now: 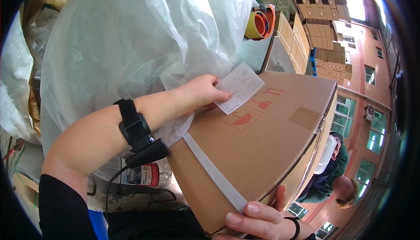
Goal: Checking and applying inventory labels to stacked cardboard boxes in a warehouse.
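A brown cardboard box (280, 139) sits tilted in front of me, with red handling symbols printed on its face and a white strap (212, 172) running across it. My left hand (202, 92) pinches the edge of a white printed label (241, 87) between thumb and fingers. That label lies over the box near its far left edge, partly covering the symbols; whether it is stuck down I cannot tell. At the near corner, my right hand (264, 222) grips the box, fingers curled over its edge next to the strap. Its palm is mostly hidden.
A big translucent plastic bag (144, 34) bulges on the left, against my left forearm. Tape rolls (261, 23) stand beyond the box. Below my wrist lies a clear bottle with a red label (151, 174). Stacked cartons (321, 12) and another person (326, 181) are at right.
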Motion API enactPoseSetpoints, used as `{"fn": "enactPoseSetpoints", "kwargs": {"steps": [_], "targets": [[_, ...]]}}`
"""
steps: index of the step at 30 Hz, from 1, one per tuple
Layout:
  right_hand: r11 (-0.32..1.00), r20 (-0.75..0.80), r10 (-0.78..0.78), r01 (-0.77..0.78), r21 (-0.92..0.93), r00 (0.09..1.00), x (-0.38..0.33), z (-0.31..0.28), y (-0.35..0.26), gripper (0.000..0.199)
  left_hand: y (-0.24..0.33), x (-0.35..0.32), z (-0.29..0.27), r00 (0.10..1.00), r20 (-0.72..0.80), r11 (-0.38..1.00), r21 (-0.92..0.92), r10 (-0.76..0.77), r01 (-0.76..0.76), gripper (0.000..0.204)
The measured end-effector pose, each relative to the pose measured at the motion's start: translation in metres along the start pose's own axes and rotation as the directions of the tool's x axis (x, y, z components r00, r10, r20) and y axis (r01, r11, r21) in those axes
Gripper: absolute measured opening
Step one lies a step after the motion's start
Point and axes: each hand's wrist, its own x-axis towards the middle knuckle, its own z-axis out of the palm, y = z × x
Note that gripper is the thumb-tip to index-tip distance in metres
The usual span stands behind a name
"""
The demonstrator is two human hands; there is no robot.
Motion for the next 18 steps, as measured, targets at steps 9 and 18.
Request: {"fn": "enactPoseSetpoints", "kwargs": {"steps": [9, 18], "targets": [[0.862, -0.052, -0.483, 0.485, 0.147, 0.874, 0.082, -0.043, -0.008, 0.025, 0.005, 0.005, 0.002, 0.994, -0.04, 0.823, 0.565, 0.105, -0.064, 0.05], [0.908, -0.09, -0.281, 0.295, 0.296, 0.956, 0.081, -0.044, -0.018, 0.025, 0.028, -0.039, -0.016, 0.94, 0.341, 0.612, 0.749, -0.028, -0.254, 0.066]]}}
